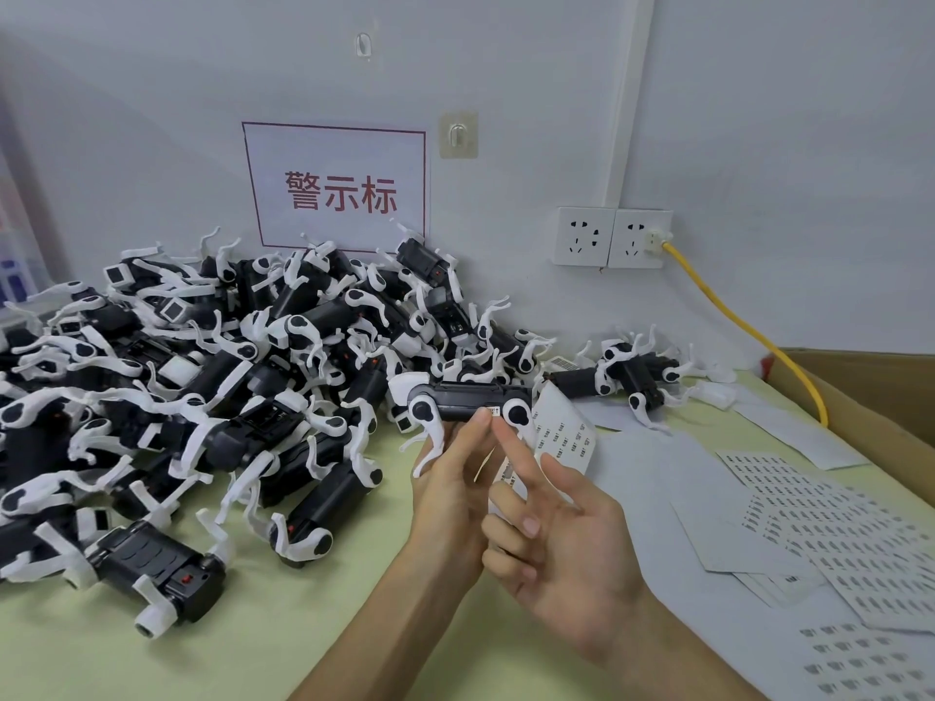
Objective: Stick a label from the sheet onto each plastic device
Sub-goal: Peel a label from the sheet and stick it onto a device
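Note:
My left hand (448, 490) grips a black plastic device (468, 404) with white legs and holds it up above the table. A small white label (492, 411) sits on the device's near side. My right hand (559, 541) reaches up with its index finger straight, and the fingertip touches the device just below the label. Its other fingers are loosely curled. A curled label sheet (564, 430) stands up just behind both hands; which hand holds it is hidden.
A big pile of black-and-white devices (212, 366) covers the left and back of the green table (313, 609). A few devices (632, 371) lie at the back right. Label sheets (830, 538) are spread at the right, beside a cardboard box (875, 392) and a yellow cable (733, 316).

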A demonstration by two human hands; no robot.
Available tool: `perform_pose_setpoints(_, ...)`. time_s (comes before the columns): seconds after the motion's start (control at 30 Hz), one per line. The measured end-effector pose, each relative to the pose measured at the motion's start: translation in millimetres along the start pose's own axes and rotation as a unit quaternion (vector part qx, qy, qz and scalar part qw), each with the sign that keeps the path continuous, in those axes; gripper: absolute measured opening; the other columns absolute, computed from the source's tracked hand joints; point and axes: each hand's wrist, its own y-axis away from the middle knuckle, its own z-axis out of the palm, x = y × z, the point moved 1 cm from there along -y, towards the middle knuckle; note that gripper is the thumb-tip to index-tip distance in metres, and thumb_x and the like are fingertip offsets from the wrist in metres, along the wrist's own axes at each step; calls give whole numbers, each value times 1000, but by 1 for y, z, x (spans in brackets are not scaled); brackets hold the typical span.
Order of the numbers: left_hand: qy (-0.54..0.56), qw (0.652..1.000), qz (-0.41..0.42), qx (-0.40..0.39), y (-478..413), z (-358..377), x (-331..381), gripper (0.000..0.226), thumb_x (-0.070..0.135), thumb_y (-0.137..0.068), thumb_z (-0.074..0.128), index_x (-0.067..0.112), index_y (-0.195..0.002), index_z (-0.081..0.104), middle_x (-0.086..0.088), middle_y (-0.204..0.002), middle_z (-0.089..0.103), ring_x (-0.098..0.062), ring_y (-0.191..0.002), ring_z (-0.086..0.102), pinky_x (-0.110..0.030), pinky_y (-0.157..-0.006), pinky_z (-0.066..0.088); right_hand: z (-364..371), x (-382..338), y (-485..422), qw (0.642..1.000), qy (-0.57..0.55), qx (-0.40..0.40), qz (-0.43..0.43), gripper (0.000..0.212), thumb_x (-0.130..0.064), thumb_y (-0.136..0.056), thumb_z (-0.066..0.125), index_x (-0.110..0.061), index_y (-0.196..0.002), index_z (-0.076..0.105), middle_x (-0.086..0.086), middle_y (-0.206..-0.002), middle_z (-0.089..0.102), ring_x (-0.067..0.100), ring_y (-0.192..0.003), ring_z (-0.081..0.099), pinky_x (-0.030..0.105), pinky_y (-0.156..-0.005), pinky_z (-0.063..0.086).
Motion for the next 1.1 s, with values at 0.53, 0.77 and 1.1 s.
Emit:
perform_pose_setpoints(0.53, -25, 997, 62, 42, -1, -2, -1, 31, 24, -83, 79, 14, -101, 56, -11, -104, 58, -22, -93, 61, -47, -109, 46, -1, 1, 0, 1000, -2, 8, 2, 52, -33, -84, 59, -27, -135, 64, 1, -58, 30, 14, -49, 22, 25, -44, 24)
perform_pose_setpoints(0.77, -23, 992, 96, 80, -3, -3, -1, 23, 18, -84, 80, 13, -80, 58, -10, -100, 62, -16, -90, 62, -36, -104, 51, -2, 1, 0, 1000, -15, 5, 4, 51, -34, -85, 57, -24, -135, 63, 2, -59, 31, 14, -49, 25, 25, -45, 25)
perform_pose_setpoints(1.1, -5, 985, 141, 101, -11, -8, 3, 15, 13, -92, 72, 14, -78, 67, 4, -72, 72, -11, -78, 74, -24, -83, 51, -1, 0, 2, 1000, -11, 26, -6, 51, -34, -84, 54, -22, -133, 65, 2, -58, 32, 14, -52, 18, 26, -48, 19)
